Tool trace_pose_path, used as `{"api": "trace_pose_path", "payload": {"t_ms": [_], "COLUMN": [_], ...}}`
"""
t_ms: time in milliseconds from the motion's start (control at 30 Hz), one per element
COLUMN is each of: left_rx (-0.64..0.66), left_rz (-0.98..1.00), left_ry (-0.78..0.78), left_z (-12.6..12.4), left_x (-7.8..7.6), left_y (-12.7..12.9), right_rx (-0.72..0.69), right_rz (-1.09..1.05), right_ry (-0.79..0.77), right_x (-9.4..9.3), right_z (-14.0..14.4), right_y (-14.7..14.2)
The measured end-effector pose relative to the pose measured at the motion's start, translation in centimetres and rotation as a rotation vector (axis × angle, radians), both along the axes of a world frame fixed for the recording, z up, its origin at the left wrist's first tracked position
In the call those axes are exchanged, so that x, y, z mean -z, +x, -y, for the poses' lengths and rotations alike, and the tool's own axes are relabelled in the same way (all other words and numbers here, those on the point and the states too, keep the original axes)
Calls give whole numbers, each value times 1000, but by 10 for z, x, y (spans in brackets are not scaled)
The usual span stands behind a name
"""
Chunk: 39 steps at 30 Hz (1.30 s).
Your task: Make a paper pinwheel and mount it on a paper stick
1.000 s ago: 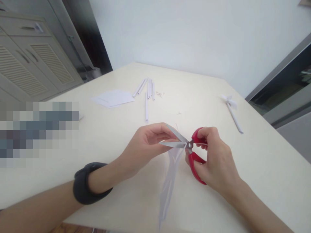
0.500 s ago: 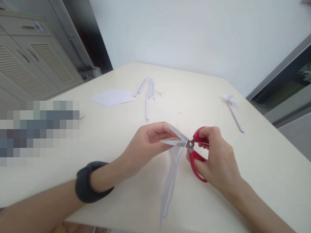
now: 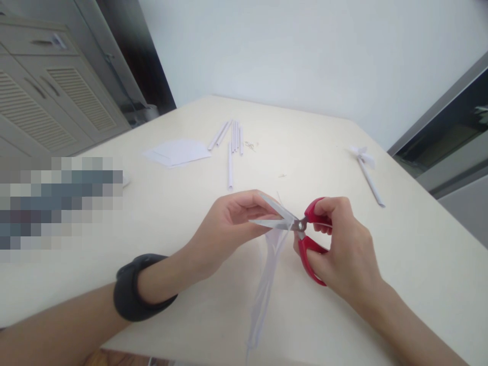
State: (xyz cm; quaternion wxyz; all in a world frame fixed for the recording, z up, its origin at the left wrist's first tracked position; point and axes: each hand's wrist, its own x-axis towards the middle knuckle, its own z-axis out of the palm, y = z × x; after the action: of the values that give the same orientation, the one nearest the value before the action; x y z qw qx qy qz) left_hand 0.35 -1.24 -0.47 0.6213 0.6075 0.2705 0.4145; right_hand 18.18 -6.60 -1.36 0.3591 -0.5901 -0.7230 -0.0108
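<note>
My right hand (image 3: 351,249) grips a pair of red-handled scissors (image 3: 313,272), with its fingers through the loops. The scissor blades stand apart and point left, in front of the fingertips of my left hand (image 3: 224,236). Those fingertips are pinched on a thin, white, see-through strip (image 3: 267,279). It hangs down in folds toward the table's front edge, and a thin strand of it crosses the blades near the pivot. The pinch itself is partly behind the blades. A black band (image 3: 127,287) circles my left wrist.
On the cream table (image 3: 183,198), several rolled white paper tubes (image 3: 230,165) lie at the back middle, beside flat white paper pieces (image 3: 179,152). Small thin bits (image 3: 249,146) lie near the tubes. At right rests a tube with a white bow-like top (image 3: 369,178). A blurred-out patch covers the left.
The lower end of the hanging strip has swung slightly left. The scissors and my right hand have shifted a touch right; both grips look the same.
</note>
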Motion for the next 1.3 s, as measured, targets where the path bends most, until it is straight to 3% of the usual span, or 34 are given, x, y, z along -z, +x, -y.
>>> {"api": "trace_pose_path", "payload": {"t_ms": [133, 733, 900, 1300], "left_rx": [-14, 8, 5, 15], "left_rz": [-20, 15, 16, 54], "left_ry": [-9, -25, -27, -54], "left_z": [1, 0, 2, 0], "left_x": [-2, 1, -1, 4], "left_y": [1, 2, 2, 2], "right_rx": [-52, 35, -41, -15], "right_rz": [-38, -21, -31, 47], "right_ry": [-1, 3, -32, 47], "right_x": [3, 0, -1, 6], "right_z": [0, -1, 1, -3], "right_y": [2, 0, 0, 4]}}
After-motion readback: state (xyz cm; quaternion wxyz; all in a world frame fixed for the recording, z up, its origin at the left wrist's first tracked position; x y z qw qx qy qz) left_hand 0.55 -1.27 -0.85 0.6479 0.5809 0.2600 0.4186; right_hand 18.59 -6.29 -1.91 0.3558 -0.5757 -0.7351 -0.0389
